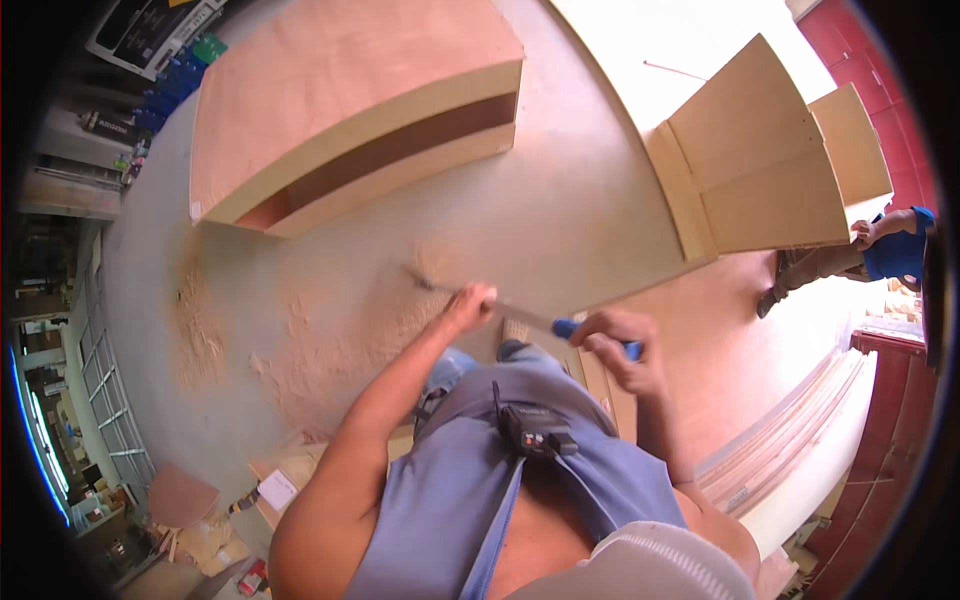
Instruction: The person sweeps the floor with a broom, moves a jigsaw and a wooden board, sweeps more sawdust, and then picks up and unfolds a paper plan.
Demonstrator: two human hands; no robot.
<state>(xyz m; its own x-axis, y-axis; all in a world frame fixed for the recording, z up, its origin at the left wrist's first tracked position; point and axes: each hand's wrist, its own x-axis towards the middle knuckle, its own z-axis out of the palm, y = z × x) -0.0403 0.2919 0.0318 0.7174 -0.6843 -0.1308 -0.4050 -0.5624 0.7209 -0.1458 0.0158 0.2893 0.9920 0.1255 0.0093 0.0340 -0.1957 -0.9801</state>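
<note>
Fingers of right hand wrapped tight on blue-handled handsaw at frame centre — left hand pinches its blade, seemingly to steady it — sawdust spread centre-left on floor.

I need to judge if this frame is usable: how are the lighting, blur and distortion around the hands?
Head view: strong fisheye bending, black rim at the corners; daylight washes out the pale board at top; the left hand and right hand on the blue-handled tool are evenly lit, slightly soft; its far tip is smeared.
</note>
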